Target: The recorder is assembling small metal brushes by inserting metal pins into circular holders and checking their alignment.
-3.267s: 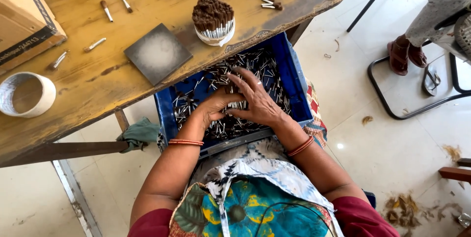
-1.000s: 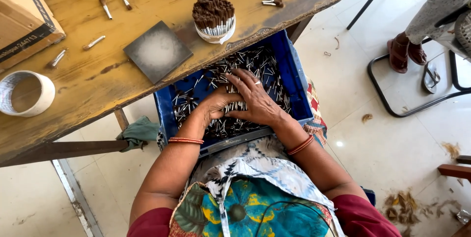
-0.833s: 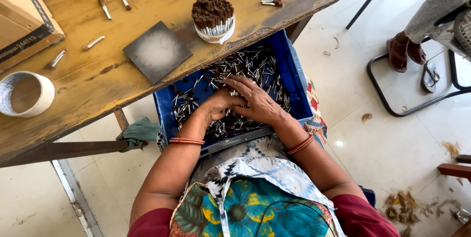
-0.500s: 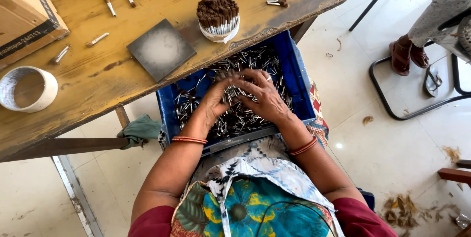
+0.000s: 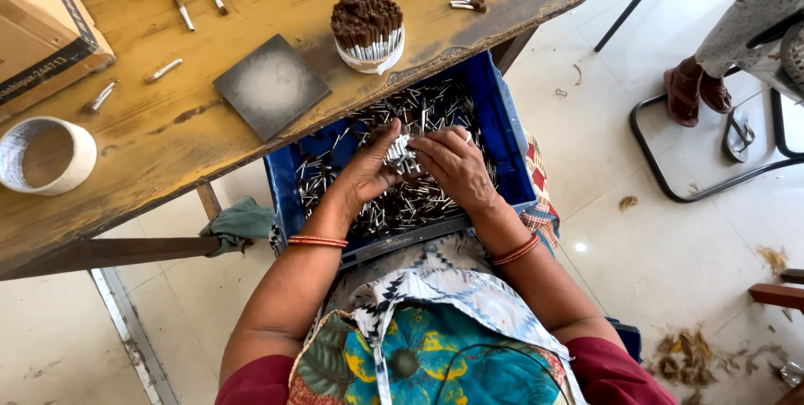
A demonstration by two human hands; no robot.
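we sit with a blue plastic crate on our lap, tucked under the near edge of the worn yellow wooden table, and it is full of loose thin paper-wrapped sticks with dark tips. a few seconds ago both hands lay flat and spread over the loose sticks, raking through them; now they have drawn together above the middle of the crate. our left hand is cupped and closed around a small gathered bundle of sticks, white ends up, and our right hand presses its fingers against the bundle's other side, so the bundle is pinched between the two. the shift from spreading to clasping reads to us as a handful having been collected and now being squared up in the grip.

on the table, just beyond the crate's far rim, a finished round bundle of brown-tipped sticks in a white band stands upright. a dark grey square tile lies to its left, and a white roll of tape sits near the left edge. single sticks lie scattered toward the far edge. another person's sandalled feet rest on the floor to the right.
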